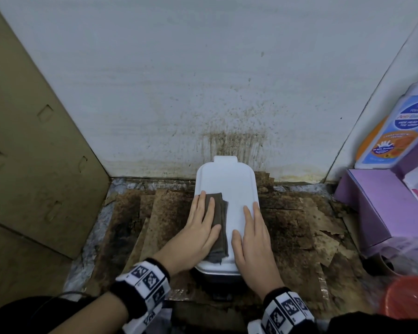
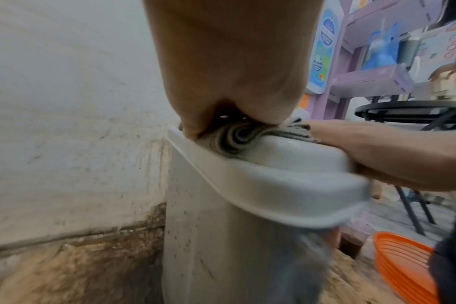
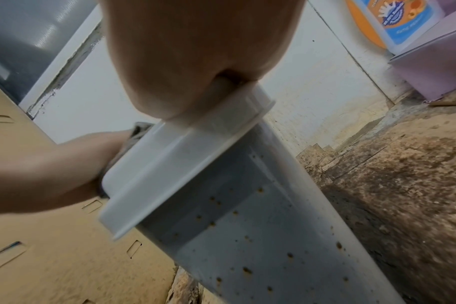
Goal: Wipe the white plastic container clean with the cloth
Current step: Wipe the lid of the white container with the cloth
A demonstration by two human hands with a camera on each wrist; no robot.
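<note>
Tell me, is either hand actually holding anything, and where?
Neither grips anything. The left hand presses the folded cloth flat on the container lid with straight fingers; the right hand rests flat on the lid's right side.

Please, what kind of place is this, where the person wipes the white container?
Probably a grimy cooking or storage corner of a home or small shop, though I cannot be sure. The wall is spattered with brown spots, stained cardboard sheets cover the surface, and a purple shelf beside it holds a soap bottle.
</note>
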